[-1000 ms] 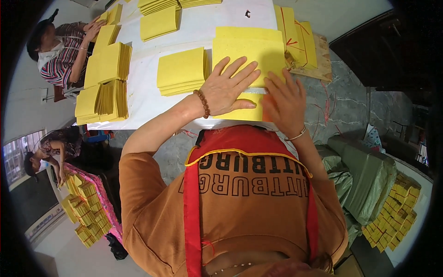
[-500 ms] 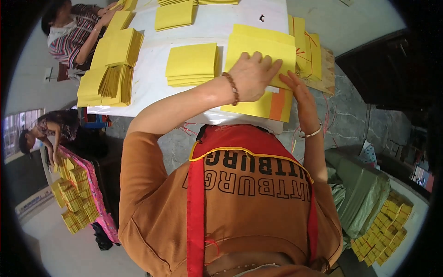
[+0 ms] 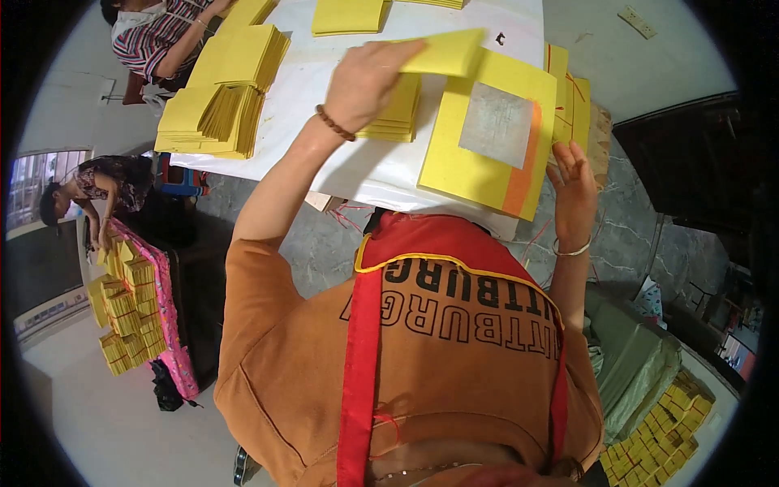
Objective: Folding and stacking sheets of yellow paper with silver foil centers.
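A folded sheet of yellow paper [image 3: 451, 52] is in my left hand [image 3: 367, 85], gripped at its left end above the table. Under it lies a low pile of folded yellow paper [image 3: 396, 112], partly hidden by that hand. Straight ahead of me is a stack of flat yellow sheets [image 3: 449, 159]; its top sheet bears a silvery square [image 3: 497, 126] and an orange strip [image 3: 527, 162]. My right hand [image 3: 575, 185] stays beside the stack's right edge, fingers stretched upward, holding nothing.
A white-covered table [image 3: 304, 101] carries more folded yellow piles [image 3: 219, 109] on its left. Tied yellow bundles [image 3: 574, 105] lie beyond its right edge. One co-worker [image 3: 162, 36] sits at the far left; another [image 3: 101, 191] bends over bundles [image 3: 130, 304]. More bundles [image 3: 661, 426] are stacked lower right.
My left hand has left the yellow stack, moving left and away from me with a folded sheet. This uncovered the silvery square. My right hand has come off the sheets to their right side.
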The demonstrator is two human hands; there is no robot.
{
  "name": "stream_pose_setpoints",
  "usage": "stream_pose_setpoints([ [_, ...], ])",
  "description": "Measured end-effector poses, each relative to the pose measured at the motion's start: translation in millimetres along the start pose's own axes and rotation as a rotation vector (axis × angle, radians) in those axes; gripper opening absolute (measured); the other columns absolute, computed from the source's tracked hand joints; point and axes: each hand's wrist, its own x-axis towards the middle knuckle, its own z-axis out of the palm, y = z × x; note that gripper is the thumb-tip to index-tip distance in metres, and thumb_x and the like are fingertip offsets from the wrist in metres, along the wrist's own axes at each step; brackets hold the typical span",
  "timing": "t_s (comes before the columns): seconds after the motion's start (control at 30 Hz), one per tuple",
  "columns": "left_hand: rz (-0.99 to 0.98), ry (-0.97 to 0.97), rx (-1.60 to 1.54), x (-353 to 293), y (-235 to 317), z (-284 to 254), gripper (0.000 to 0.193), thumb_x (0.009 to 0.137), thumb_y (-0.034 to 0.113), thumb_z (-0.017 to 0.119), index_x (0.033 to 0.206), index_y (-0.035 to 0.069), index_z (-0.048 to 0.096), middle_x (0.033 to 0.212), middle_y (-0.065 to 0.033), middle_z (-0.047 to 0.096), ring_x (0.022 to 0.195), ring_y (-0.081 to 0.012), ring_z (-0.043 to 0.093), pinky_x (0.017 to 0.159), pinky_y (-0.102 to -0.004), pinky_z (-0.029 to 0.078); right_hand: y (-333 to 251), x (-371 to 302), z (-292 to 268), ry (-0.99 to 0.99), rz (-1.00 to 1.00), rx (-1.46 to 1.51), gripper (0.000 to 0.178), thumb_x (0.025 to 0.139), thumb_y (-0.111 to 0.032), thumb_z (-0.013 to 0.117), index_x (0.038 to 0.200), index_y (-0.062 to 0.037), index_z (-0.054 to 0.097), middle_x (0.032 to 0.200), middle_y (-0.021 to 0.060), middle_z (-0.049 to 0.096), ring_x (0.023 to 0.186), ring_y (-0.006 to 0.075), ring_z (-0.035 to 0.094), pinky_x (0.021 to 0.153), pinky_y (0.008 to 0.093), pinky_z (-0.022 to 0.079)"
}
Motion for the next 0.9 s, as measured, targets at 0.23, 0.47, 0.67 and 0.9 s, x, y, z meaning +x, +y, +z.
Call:
stream_pose_setpoints([
  [0.23,-0.218,-0.211,0.218,-112.4,-58.8,62.3,0.047,0.078,0.006,0.052,0.122,0.019,0.051,0.115,-0.003,0.057,0.103,-0.0238,0.052,0.088,-0.0386,0.037,10.9,1.5,5.6,0.066,0.058,-0.033,0.032,0.093,-0.026,0.047,0.119,-0.0088,0.051,0.112,0.0021,0.056,0.108,0.0161,0.048,0.09,0.0356,0.036],
  [0.47,-0.328,-0.472,0.044,-125.7,-59.4,66.6,0.055,0.074,0.019,0.054,0.128,0.014,0.045,0.135,-0.0067,0.041,0.121,-0.029,0.036,0.1,-0.0431,0.026,13.7,2.5,3.4,0.071,0.062,-0.024,0.029,0.093,-0.021,0.048,0.118,-0.0062,0.052,0.107,0.0028,0.059,0.104,0.014,0.053,0.087,0.0323,0.04],
  [0.67,-0.317,-0.451,0.183,-141.3,-39.1,78.3,0.076,0.069,0.03,0.058,0.136,0.01,0.03,0.142,-0.0123,0.027,0.128,-0.0329,0.024,0.105,-0.0461,0.019,16.4,5.2,6.0,0.086,-0.003,-0.086,0.026,0.092,-0.017,0.051,0.114,-0.0053,0.055,0.106,0.0035,0.06,0.101,0.0144,0.055,0.086,0.0297,0.042],
  [0.9,-0.28,-0.537,0.207,-125.3,-43.3,66.1,0.08,0.068,0.025,0.062,0.137,0.01,0.026,0.141,-0.0124,0.027,0.127,-0.0331,0.027,0.103,-0.0475,0.023,13.9,-3.2,17.6,-0.063,-0.496,-0.835,0.026,0.078,-0.013,0.065,0.102,-0.0041,0.062,0.106,0.0072,0.059,0.104,0.0222,0.052,0.094,0.0341,0.036],
])
